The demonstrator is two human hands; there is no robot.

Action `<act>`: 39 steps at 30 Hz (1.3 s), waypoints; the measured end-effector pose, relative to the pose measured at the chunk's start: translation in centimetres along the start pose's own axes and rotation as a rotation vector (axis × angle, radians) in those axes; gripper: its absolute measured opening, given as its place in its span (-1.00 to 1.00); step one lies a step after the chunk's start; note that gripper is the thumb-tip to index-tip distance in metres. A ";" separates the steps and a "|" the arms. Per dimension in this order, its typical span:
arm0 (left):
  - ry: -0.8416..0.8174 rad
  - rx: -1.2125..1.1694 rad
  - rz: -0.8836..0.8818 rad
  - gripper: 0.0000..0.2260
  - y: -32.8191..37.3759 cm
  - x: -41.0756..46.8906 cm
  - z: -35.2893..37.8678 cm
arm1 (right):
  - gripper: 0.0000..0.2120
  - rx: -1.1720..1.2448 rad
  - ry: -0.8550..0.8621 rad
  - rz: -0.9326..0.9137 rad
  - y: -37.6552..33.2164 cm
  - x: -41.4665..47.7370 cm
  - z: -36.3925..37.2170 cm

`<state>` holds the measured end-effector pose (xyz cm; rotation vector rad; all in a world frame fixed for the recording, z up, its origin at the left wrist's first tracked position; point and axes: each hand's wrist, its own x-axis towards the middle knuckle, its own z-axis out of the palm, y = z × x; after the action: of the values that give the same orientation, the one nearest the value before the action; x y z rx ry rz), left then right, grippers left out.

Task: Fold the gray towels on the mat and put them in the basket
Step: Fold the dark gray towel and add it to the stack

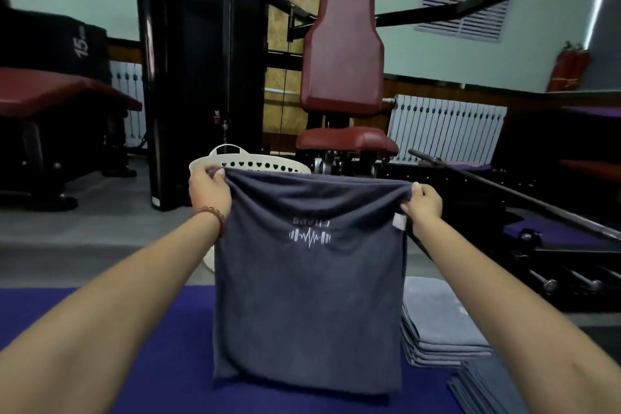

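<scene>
A dark gray towel (307,306) with a white barbell logo hangs doubled in front of me, its lower edge touching the purple mat (168,346). My left hand (208,190) pinches its top left corner and my right hand (424,203) pinches its top right corner, holding it up and spread. Behind the towel stands a white basket (232,161) with heart-shaped holes, mostly hidden by the cloth.
A stack of lighter gray folded towels (440,329) lies on the mat to the right, with darker ones (487,386) at the lower right. Gym machines with red pads (342,54), a barbell (504,185) and dumbbells surround the mat.
</scene>
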<state>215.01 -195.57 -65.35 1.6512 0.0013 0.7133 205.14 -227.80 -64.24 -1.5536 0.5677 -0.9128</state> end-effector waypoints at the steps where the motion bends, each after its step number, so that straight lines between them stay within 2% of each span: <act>1: -0.007 -0.036 0.014 -0.86 0.4 0.2 0.3 | -0.81 0.062 0.025 -0.011 -0.4 -0.4 -0.2; 4: -0.067 -0.108 0.120 -0.89 1.2 -0.7 -0.4 | -0.78 0.055 0.061 -0.154 0.1 -0.7 -1.9; 6: -0.104 -0.091 0.184 -0.93 0.6 -2.6 -2.0 | -0.74 0.037 -0.012 -0.189 1.7 -0.9 -3.6; 8: -0.197 -0.035 0.238 -0.88 -1.9 -4.9 -3.8 | -0.71 -0.080 -0.081 -0.185 4.6 -2.2 -5.9; 12: -0.538 0.129 0.206 -0.88 -9.4 -11.5 -8.2 | -0.69 -0.297 -0.309 -0.048 12.9 -7.1 -10.9; 15: -0.913 0.408 0.287 -0.69 -14.5 -16.5 -12.0 | -0.70 -0.429 -0.430 0.143 19.4 -11.1 -14.4; 18: -1.246 0.616 0.252 -0.58 -18.3 -20.6 -14.9 | -0.66 -0.521 -0.550 0.369 23.7 -15.0 -17.0; 19: -1.304 0.676 0.253 -0.59 -19.4 -21.6 -15.5 | -0.64 -0.536 -0.561 0.430 24.9 -15.9 -17.7; 21: -1.378 0.765 0.263 -0.65 -21.0 -23.4 -16.2 | -0.63 -0.536 -0.474 0.534 26.8 -17.1 -19.1; 23: -1.404 0.814 0.237 -0.71 -22.1 -24.5 -16.3 | -0.66 -0.556 -0.414 0.647 28.1 -18.0 -20.1; 25: -1.436 0.839 0.198 -0.76 -22.9 -25.1 -16.5 | -0.78 -0.572 -0.451 0.750 28.8 -19.1 -20.2; 28: -1.466 0.800 0.135 -0.74 -23.7 -26.4 -16.7 | -0.92 -0.599 -0.515 0.722 29.4 -20.3 -19.6; 29: -1.406 0.763 0.097 -0.72 -24.1 -26.9 -16.7 | -0.91 -0.619 -0.538 0.679 29.4 -20.6 -19.1; 31: -1.182 0.696 -0.017 -0.75 -24.8 -27.9 -16.5 | -0.86 -0.654 -0.574 0.629 29.6 -21.0 -18.1; 33: -0.978 0.704 -0.202 -0.84 -24.9 -28.9 -16.0 | -0.81 -0.692 -0.536 0.620 30.0 -21.1 -17.1; 34: -0.921 0.715 -0.282 -0.79 -24.8 -29.3 -15.8 | -0.76 -0.721 -0.502 0.619 30.3 -21.1 -16.8; 37: -0.859 0.696 -0.396 -0.73 -24.4 -29.4 -15.1 | -0.72 -0.806 -0.423 0.580 30.9 -21.2 -15.7; 39: -0.860 0.713 -0.433 -0.69 -24.6 -28.5 -14.8 | -0.73 -0.848 -0.434 0.536 30.7 -21.4 -15.0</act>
<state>194.91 -187.85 -99.51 2.4201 -0.0020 -0.4215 184.88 -225.86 -99.07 -2.1027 1.0576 0.1290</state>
